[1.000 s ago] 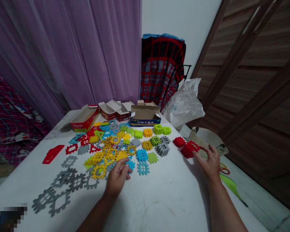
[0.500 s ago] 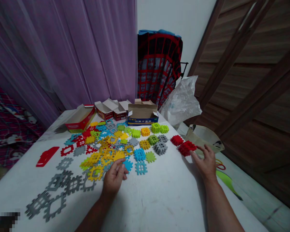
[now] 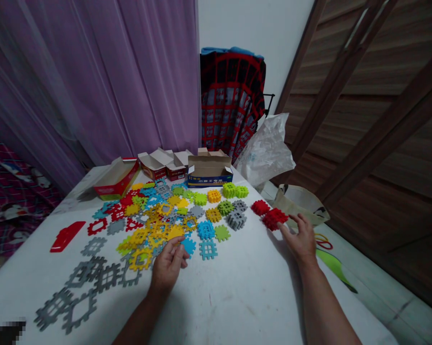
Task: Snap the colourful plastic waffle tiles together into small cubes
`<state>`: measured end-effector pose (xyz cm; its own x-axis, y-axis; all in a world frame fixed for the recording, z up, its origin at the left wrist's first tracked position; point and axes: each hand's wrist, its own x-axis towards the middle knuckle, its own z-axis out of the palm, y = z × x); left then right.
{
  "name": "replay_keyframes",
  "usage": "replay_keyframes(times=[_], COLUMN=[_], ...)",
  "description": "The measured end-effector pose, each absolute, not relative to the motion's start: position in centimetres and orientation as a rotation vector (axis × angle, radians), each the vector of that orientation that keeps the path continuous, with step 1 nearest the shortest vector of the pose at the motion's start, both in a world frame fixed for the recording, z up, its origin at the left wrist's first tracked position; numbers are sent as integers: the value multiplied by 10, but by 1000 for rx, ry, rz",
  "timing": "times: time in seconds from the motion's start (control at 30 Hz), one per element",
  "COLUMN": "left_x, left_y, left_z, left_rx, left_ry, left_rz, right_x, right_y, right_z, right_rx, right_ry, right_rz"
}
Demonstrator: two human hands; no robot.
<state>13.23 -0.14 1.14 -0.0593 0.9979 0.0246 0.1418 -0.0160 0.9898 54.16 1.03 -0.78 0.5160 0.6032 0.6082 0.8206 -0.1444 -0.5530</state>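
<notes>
My left hand (image 3: 168, 264) rests at the near edge of a loose pile, its fingers loosely curled and apart with nothing visible in them. Just ahead of it lie a yellow interlocking tile (image 3: 175, 232) and a blue tile (image 3: 189, 246). On the right, my right hand (image 3: 300, 238) is open beside a stack of red interlocking tiles (image 3: 274, 218), its thumb tip at the stack's near side; I cannot tell whether it touches. Another red stack (image 3: 260, 207) stands just behind. Grey stacked tiles (image 3: 236, 219) and blue stacked tiles (image 3: 205, 230) sit between the hands.
Grey window-shaped tiles (image 3: 79, 309) and a red plastic piece (image 3: 67, 235) lie at the left. Open cardboard boxes, among them a blue box (image 3: 209, 180) and a red box (image 3: 117, 179), line the back. A plastic bag (image 3: 268, 151) and a cloth bag (image 3: 305, 211) are beyond the right edge.
The whole view has shifted slightly, so things appear a little further left. Both hands keep nearly the same place and pose beside the tiles.
</notes>
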Motion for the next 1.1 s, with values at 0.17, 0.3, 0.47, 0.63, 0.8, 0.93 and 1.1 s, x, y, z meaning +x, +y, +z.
replay_keyframes(times=[0.17,0.3,0.47,0.63,0.8,0.93,1.1], left_x=[132,133,134,134,134,133,133], left_y=[-3,-4,-4,-4,-4,-4,-3], left_z=[16,22,22,20,20,21,19], left_rx=[1308,1314,1313,1314,1319,1317,1326], left_ry=[1359,1359,1372,1368,1366,1358,1346], left_rz=[1178,1176,1169,1168,1171,1163,1157], right_x=[540,537,530,528,528,526,524], right_y=[1,-6,-5,-2,1,1,0], right_z=[1,7,14,18,19,20,22], right_rx=[-1929,-2179,-2277,-2284,-2333,-2336,-2358], right_ry=[-1050,-1012,-1194,-1308,-1337,-1315,-1251], right_rz=[-248,-196,-312,-439,-433,-435,-347])
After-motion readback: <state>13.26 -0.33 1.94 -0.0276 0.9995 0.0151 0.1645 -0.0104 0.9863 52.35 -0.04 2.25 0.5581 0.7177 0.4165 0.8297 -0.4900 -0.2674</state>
